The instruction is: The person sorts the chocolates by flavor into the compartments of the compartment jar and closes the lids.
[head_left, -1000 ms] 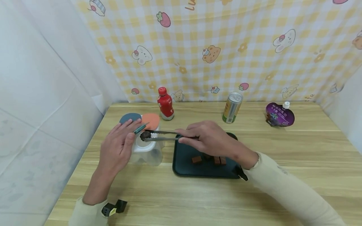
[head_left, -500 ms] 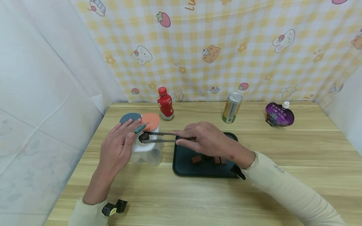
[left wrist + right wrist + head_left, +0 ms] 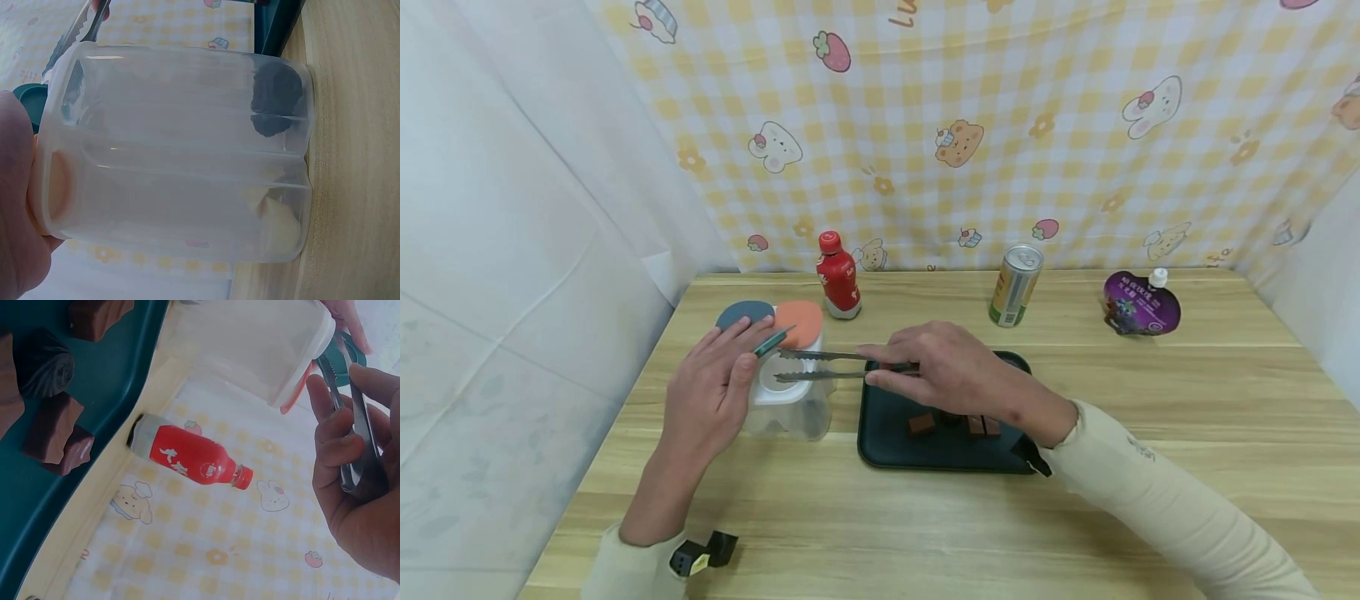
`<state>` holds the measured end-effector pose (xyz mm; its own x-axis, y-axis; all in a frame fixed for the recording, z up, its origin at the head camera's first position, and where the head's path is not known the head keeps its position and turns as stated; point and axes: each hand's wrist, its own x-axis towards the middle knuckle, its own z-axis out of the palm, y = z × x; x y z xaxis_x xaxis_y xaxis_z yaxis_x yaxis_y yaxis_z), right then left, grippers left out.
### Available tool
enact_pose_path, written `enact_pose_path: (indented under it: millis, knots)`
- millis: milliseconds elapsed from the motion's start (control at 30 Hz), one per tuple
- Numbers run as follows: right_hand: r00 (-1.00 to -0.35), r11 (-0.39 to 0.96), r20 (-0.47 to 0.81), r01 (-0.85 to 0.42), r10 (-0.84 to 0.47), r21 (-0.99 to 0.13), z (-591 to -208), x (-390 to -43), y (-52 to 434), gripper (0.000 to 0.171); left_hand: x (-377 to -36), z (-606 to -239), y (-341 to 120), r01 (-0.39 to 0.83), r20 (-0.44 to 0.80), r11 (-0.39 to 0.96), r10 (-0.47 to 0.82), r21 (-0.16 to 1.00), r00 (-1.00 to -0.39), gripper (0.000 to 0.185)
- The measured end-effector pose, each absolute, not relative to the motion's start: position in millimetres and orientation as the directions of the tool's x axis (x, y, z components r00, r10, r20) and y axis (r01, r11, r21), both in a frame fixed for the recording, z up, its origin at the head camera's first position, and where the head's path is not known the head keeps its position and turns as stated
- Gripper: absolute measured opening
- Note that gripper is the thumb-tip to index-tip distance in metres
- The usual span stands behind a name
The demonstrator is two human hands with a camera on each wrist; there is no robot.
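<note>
My left hand (image 3: 711, 387) rests with its fingers stretched out across the top of a clear plastic storage container (image 3: 801, 412). A green lid flap (image 3: 771, 342) stands raised beside that hand's thumb, and a round opening shows below it. My right hand (image 3: 943, 371) grips metal tongs (image 3: 831, 377), whose tips are spread over the opening with nothing between them. Through the container wall in the left wrist view, a dark lump (image 3: 275, 97) lies at the bottom of one compartment and a pale piece (image 3: 278, 228) in another.
Right of the container lies a dark green tray (image 3: 887, 454) with brown chocolate blocks (image 3: 921, 424) and a dark swirled chocolate (image 3: 45, 362). Along the back stand a red bottle (image 3: 839, 279), a can (image 3: 1017, 286) and a purple spout pouch (image 3: 1141, 306).
The dark lump held between the tong tips is gone from them, and the tips have spread apart over the opening. The left hand has stayed in place.
</note>
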<state>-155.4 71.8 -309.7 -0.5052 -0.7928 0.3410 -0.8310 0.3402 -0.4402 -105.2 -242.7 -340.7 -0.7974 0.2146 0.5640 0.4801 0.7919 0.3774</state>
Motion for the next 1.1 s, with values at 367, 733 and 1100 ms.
enact_pose_path:
  millis: [367, 733, 1100]
  knots:
    - [-0.501, 0.339, 0.345, -0.835, -0.794, -0.433, -310.5, -154.9, 70.7, 0.040, -104.7, -341.2, -243.8, 0.490, 0.575, 0.788, 0.219, 0.372, -0.788, 0.049]
    - [-0.513, 0.348, 0.441, -0.846, -0.736, -0.405, -313.6, -145.8, 83.5, 0.039, -104.6, -340.4, -242.9, 0.499, 0.584, 0.787, 0.225, 0.363, -0.780, 0.049]
    - [-0.539, 0.402, 0.435, -0.837, -0.721, -0.371, -323.9, -137.7, 122.1, 0.036, -104.3, -341.1, -243.8, 0.499, 0.582, 0.785, 0.225, 0.367, -0.782, 0.049]
